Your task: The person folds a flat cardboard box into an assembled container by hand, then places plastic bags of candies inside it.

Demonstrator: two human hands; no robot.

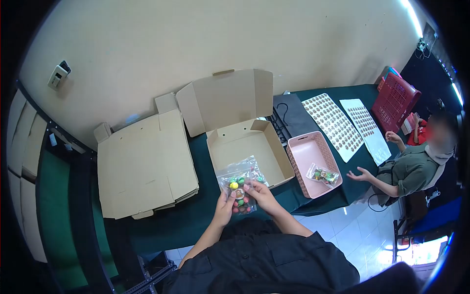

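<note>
Between my two hands is a clear zip bag of colourful round candies, with a round sticker on its front. My left hand grips the bag's left side. On the right side, my right hand has its fingers closed on the bag near the sticker. Just beyond, an open cardboard box stands with its lid raised against the wall. Another clear candy bag shows in the box's near part, partly hidden by the held one. In the pink basket to the right lies one more candy bag.
Flattened cardboard boxes are stacked on the left of the green-covered table. Two sheets of round stickers lie right of the basket, with a dark red basket beyond. A person stands at the right end, hands over the table edge.
</note>
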